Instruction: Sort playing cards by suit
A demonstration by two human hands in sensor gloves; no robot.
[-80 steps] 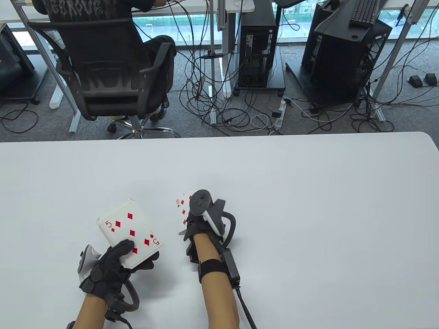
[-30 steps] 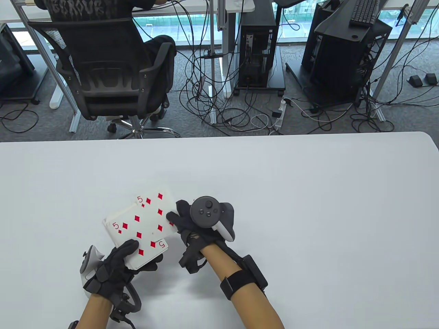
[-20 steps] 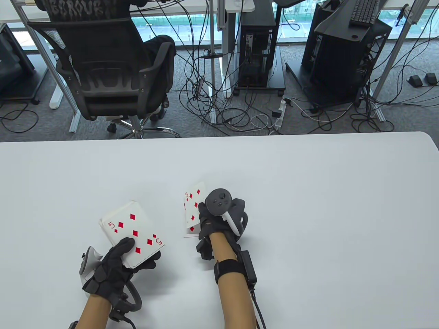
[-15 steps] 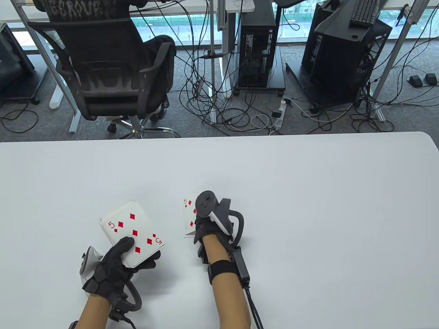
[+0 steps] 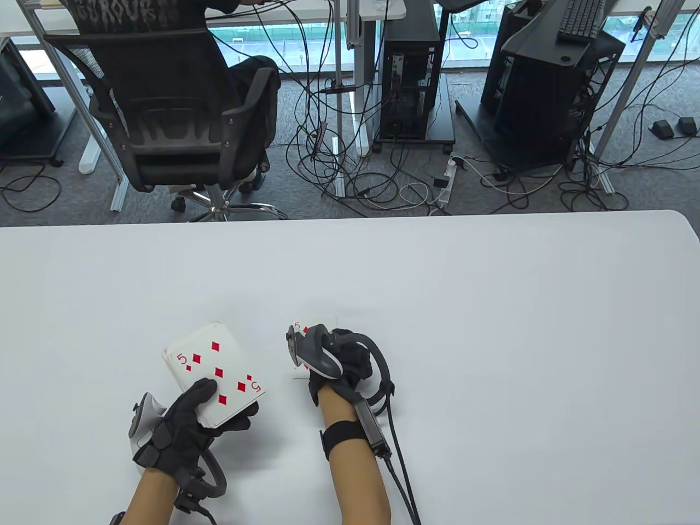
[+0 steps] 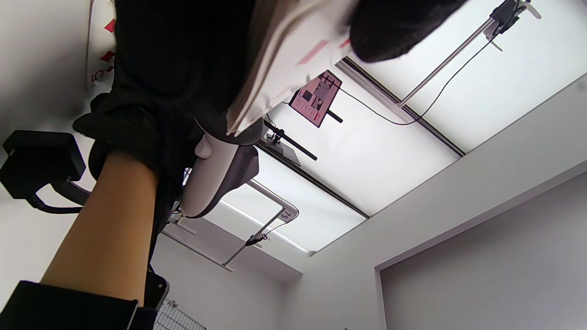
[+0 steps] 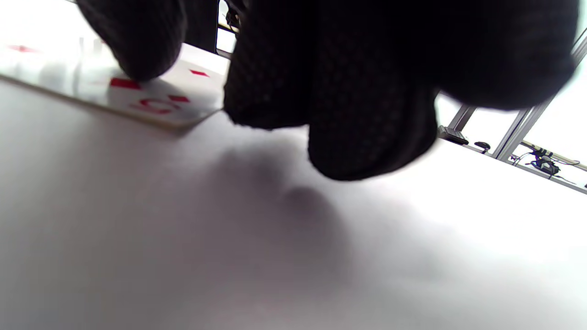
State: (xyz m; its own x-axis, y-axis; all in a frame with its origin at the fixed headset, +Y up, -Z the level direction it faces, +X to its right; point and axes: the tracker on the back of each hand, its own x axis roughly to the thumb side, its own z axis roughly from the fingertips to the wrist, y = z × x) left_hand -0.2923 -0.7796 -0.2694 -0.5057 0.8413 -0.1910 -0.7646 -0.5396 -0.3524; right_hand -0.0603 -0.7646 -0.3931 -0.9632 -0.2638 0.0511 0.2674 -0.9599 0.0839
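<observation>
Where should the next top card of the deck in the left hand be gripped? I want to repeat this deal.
Pinch the top five of diamonds at its far right corner, coming from the right. The left hand covers the deck's near end with its thumb on top, so only the far and right edges lie free.

Grey carpet (image 5: 54,202) with tangled cables (image 5: 350,180), black mesh chair (image 5: 164,109), computer towers (image 5: 407,82) beneath desks, bright windows behind.
</observation>
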